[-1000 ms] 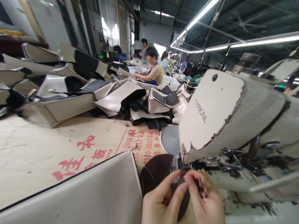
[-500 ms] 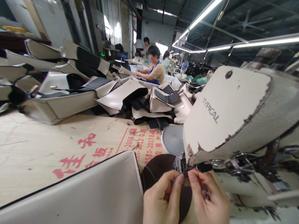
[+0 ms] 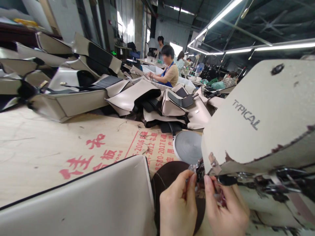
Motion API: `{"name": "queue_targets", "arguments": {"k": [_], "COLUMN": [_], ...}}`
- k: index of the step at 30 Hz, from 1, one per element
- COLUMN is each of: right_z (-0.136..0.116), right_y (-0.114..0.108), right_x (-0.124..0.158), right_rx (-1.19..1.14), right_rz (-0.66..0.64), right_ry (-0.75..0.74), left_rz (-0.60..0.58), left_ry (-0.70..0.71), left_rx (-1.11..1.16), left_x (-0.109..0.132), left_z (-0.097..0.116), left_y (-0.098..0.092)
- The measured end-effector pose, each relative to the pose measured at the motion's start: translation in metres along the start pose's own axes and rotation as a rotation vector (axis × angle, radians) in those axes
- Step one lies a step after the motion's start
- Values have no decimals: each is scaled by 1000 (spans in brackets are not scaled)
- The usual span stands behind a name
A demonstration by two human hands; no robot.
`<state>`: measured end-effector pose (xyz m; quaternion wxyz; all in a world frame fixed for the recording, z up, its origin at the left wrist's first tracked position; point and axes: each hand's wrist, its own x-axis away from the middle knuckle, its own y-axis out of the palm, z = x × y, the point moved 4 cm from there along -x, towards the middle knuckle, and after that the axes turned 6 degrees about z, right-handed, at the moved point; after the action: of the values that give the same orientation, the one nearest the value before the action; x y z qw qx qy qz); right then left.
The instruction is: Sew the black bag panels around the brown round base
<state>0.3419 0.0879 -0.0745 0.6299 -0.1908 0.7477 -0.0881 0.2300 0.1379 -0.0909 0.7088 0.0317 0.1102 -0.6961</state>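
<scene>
Both my hands are raised close together at the needle area of a cream sewing machine (image 3: 236, 131) marked TYPICAL. My left hand (image 3: 178, 205) pinches thumb against forefinger beside the metal presser foot parts (image 3: 198, 168); whatever is between the tips is too small to see. On the other side of the needle, my right hand (image 3: 226, 206) is closed in a pinch, and a small shiny reddish object (image 3: 220, 197) shows inside its curled fingers. A dark brown disc-shaped roll (image 3: 163, 178) lies behind my left hand, with a loose thread across it.
A cream bag panel with black edging (image 3: 98, 196) lies at front left on the plywood table (image 3: 31, 147). Behind the machine head sits a grey tape roll (image 3: 189, 146). Cream and black bags (image 3: 133, 96) are heaped along the back. A co-worker (image 3: 169, 72) sits beyond them.
The view has shifted, and the machine head appears larger and farther right. Both hands keep their pinch at the needle, with little change between them.
</scene>
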Motion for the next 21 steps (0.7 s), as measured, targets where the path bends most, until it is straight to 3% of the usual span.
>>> {"name": "queue_targets", "arguments": {"k": [21], "right_z": [-2], "right_y": [0], "right_x": [-1], "right_rx": [-21], "right_rz": [39], "right_ry": [17], "left_rz": [14], "left_ry": [10], "left_rx": [-33], "left_x": [-2], "left_z": [1], "left_y": [0]}}
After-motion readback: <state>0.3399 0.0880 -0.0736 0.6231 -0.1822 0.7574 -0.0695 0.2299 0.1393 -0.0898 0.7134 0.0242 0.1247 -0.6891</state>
